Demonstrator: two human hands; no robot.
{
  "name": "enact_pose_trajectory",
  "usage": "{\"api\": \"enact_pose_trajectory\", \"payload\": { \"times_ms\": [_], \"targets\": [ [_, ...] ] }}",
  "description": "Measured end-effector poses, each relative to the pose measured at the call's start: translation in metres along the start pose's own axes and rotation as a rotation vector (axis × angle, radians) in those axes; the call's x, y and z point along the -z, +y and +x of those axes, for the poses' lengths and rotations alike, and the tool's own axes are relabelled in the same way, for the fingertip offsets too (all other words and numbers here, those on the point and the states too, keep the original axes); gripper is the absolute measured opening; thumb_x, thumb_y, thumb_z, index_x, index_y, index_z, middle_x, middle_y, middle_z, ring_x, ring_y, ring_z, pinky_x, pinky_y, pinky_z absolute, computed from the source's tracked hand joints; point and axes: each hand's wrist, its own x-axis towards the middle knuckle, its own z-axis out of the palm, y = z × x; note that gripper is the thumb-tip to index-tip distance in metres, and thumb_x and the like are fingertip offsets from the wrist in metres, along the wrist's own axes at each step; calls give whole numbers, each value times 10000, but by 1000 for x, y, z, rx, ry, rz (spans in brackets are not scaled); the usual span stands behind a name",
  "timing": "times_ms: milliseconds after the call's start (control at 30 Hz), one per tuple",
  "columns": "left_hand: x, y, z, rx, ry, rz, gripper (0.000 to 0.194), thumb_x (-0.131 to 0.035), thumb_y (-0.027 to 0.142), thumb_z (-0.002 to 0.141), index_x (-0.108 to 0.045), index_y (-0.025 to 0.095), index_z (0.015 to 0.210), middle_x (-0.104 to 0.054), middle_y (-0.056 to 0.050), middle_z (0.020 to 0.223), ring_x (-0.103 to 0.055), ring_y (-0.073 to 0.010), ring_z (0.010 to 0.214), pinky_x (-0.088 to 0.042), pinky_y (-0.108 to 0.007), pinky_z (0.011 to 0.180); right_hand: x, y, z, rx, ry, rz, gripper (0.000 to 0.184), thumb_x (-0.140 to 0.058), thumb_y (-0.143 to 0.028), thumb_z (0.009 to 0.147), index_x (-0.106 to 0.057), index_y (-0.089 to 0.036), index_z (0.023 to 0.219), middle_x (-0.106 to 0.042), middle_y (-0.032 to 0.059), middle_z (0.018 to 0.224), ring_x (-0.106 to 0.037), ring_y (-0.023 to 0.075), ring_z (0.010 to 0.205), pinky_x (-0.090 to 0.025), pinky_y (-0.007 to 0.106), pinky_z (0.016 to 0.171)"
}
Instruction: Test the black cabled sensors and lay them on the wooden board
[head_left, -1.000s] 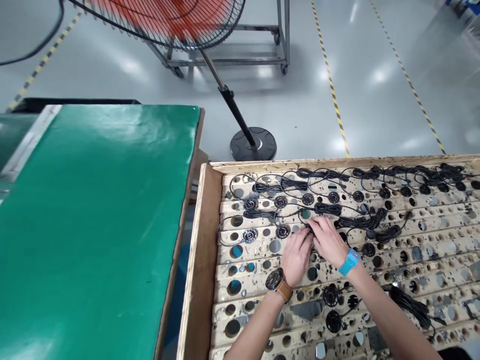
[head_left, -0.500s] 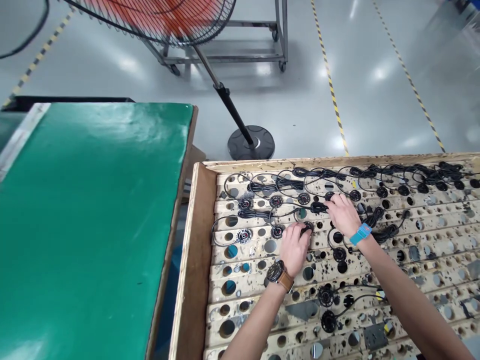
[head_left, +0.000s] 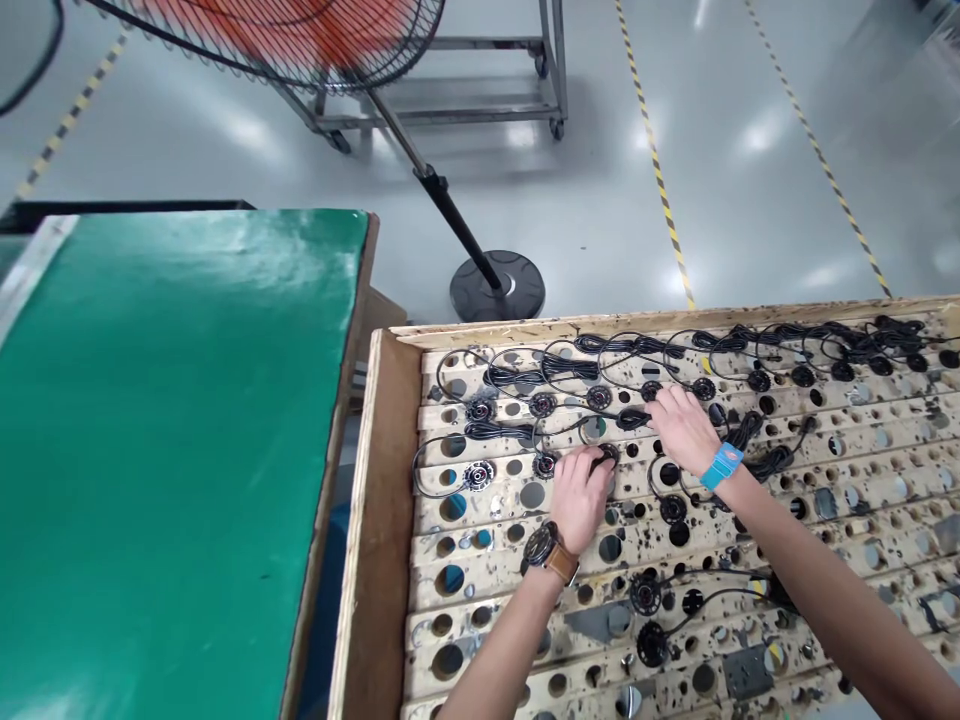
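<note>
While LH (head_left: 580, 500) touches disc (head_left: 610, 455), RH (head_left: 682, 428) touches blk cable (head_left: 632, 419).

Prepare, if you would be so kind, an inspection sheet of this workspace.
Surface: wooden tray with many round holes and dark marks.
Job's things: black discs with attached cables, many in rows.
Clutter: two outlying discs lie nearer the person.
Hands: left hand at a disc, right hand at a coiled bundle; grips unclear.
Cables: many coiled; some partly hidden by the right forearm.
Surroundings: green-topped table at left; fan and wheeled metal frame beyond.
</note>
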Motion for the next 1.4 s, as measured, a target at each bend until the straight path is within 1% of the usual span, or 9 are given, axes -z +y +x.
{"api": "enact_pose_trajectory", "payload": {
  "times_ms": [200,367,467,600,700,867,1133,1267,1400],
  "targets": [
    [-1,0,-1,10,1,-20,228,-573,146,926,-638,222,1131,-642,-97,1110,-565,-257,1120,-477,-425,894,8,25,-12,0,-23,-68,246,-443,-144,954,-673,-155,1040,-595,142,1015,-444,292,972,-333,410,791],
    [3,1,-1,0,-10,-16,241,-560,177,940,-617,217,1171,-655,-100,1117,-569,-262,1132,-478,-435,913,-4,23,-10,5,-34,-42,278,-450,-139,953,-674,-166,1114,-604,138,1042,-454,285,992,-351,402,800],
    [13,-4,-2,-2,16,-26,263,-563,203,945,-595,203,1206,-656,-108,1162,-558,-267,1163,-472,-439,938,-9,18,-11,-19,-22,-29,279,-464,-170,962,-665,-161,1156,-609,139,1062,-458,284,997,-369,397,811],
    [35,-22,-10,116,78,12,305,-548,240,950,-582,208,1252,-639,-126,1219,-551,-288,1178,-468,-454,935,-10,14,-14,-53,-3,-9,296,-468,-213,973,-655,-154,1194,-609,144,1082,-459,291,1019,-391,403,833],
    [46,-38,-19,174,73,38,339,-534,268,952,-577,212,1284,-619,-144,1259,-546,-305,1199,-465,-481,963,-9,8,-13,-79,28,31,318,-444,-208,976,-654,-161,1210,-603,144,1083,-463,291,1031,-402,409,844],
    [46,-53,-31,143,-12,-14,350,-484,199,963,-562,223,1303,-597,-139,1280,-564,-275,1167,-506,-455,955,-6,-23,-1,-95,79,153,331,-433,-214,984,-652,-182,1230,-607,129,1104,-474,282,1047,-424,416,874],
    [42,-48,-28,183,47,4,316,-521,199,958,-561,195,1271,-592,-136,1227,-564,-260,1130,-515,-434,963,-5,-103,34,26,57,337,400,-424,-172,973,-579,-180,1342,-609,133,1268,-459,293,1164,-445,455,950],
    [38,-45,-29,218,79,24,303,-543,214,951,-556,166,1249,-588,-147,1204,-554,-264,1114,-508,-432,954,-12,-121,46,-13,48,328,442,-417,-135,954,-542,-175,1377,-580,150,1332,-430,309,1217,-447,480,956],
    [31,-41,-31,275,138,17,297,-541,241,950,-555,167,1237,-585,-150,1182,-551,-272,1112,-499,-444,933,-19,-130,51,-42,56,347,406,-423,-158,966,-560,-159,1347,-582,140,1331,-454,301,1192,-451,456,963]
  ]
}}
